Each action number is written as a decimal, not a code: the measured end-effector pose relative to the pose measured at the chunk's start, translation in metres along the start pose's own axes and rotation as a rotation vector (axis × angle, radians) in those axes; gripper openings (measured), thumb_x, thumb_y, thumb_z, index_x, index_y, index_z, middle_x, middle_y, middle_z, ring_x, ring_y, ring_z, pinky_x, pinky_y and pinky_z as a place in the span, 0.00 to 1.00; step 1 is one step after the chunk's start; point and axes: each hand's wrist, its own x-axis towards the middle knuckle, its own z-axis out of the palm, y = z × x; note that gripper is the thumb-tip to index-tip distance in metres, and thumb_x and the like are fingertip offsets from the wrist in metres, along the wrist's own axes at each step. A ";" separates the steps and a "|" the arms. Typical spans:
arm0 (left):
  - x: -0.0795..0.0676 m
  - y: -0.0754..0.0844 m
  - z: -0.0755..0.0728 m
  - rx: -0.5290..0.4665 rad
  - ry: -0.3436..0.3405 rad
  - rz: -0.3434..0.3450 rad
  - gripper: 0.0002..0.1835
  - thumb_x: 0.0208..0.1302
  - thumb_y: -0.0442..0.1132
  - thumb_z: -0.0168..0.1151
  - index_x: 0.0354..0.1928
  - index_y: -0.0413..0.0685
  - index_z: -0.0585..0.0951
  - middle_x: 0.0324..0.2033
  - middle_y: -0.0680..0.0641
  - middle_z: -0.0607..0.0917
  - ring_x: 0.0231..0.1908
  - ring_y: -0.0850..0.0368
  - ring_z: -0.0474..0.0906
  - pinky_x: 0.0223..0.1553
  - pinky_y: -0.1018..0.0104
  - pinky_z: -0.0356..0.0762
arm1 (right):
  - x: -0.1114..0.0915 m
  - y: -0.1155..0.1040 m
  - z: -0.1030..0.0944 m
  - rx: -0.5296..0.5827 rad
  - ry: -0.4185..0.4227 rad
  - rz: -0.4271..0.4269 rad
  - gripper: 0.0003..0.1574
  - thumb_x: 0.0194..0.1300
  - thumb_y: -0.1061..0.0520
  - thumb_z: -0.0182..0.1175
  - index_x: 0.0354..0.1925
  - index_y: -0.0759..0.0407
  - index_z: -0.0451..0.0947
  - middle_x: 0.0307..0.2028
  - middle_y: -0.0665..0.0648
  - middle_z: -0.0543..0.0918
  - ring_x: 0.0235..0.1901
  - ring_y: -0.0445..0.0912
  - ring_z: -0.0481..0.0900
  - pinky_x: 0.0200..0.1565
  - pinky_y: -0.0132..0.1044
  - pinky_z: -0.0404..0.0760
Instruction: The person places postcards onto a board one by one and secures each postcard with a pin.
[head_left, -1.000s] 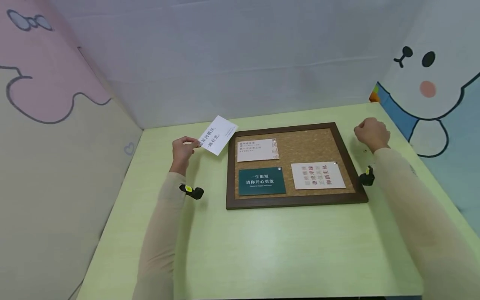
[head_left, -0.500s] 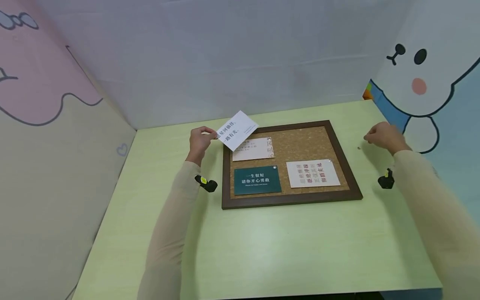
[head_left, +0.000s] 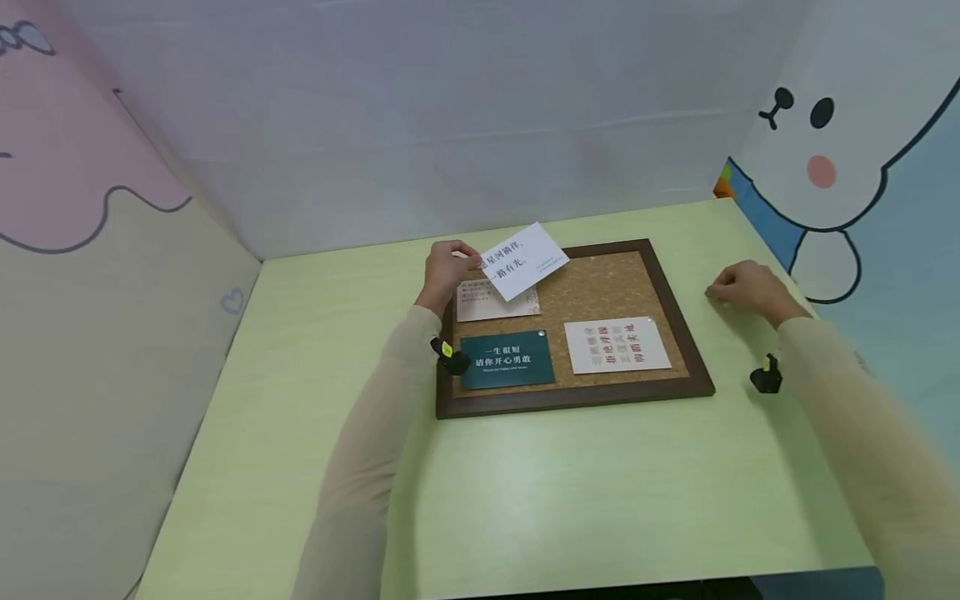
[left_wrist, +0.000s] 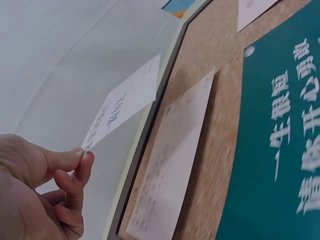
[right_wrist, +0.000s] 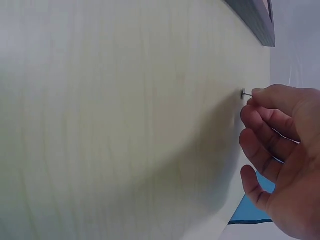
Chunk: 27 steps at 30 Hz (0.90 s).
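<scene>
My left hand (head_left: 447, 271) pinches the lower left corner of a white card (head_left: 525, 260) between thumb and fingers. The card hangs tilted above the upper left of a framed cork board (head_left: 596, 287), partly covering another white card (head_left: 480, 307) there. In the left wrist view, the held card (left_wrist: 125, 102) stands apart from the cork. At the right, my right hand (head_left: 752, 290) is low over the table beside the board. Its thumb and fingertip pinch the thin point of a small thumbtack (right_wrist: 243, 94), whose head faces away from the hand.
A green card (head_left: 507, 360) and a white card with red characters (head_left: 617, 345) are on the lower half of the board, each with a tack at its upper right corner. The board lies on a pale green table (head_left: 600, 492). A white wall (head_left: 450, 125) stands behind.
My left hand has carried the white card rightward, from beside the board to above it. My right hand has turned from a fist, its fingertips now down by the table with the tack.
</scene>
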 end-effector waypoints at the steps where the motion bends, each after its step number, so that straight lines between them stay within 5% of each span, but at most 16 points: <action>1: -0.001 0.001 0.004 0.002 -0.010 0.006 0.06 0.66 0.40 0.64 0.38 0.45 0.84 0.50 0.46 0.80 0.43 0.53 0.75 0.38 0.64 0.68 | 0.000 0.000 0.001 0.001 0.001 -0.006 0.20 0.68 0.53 0.58 0.38 0.72 0.81 0.30 0.62 0.82 0.26 0.48 0.71 0.28 0.40 0.68; 14: -0.009 0.015 0.040 0.015 -0.133 0.041 0.04 0.65 0.39 0.65 0.35 0.47 0.85 0.45 0.47 0.83 0.44 0.53 0.80 0.41 0.63 0.71 | -0.001 -0.002 0.010 0.058 -0.004 -0.006 0.20 0.71 0.54 0.55 0.43 0.73 0.77 0.32 0.65 0.81 0.27 0.47 0.71 0.30 0.39 0.69; 27: -0.010 0.023 0.064 0.082 -0.169 0.069 0.04 0.66 0.41 0.65 0.36 0.49 0.86 0.40 0.50 0.85 0.38 0.53 0.80 0.34 0.63 0.71 | -0.005 0.005 0.009 0.153 -0.051 0.060 0.24 0.73 0.53 0.51 0.50 0.75 0.74 0.43 0.71 0.77 0.36 0.51 0.69 0.36 0.39 0.69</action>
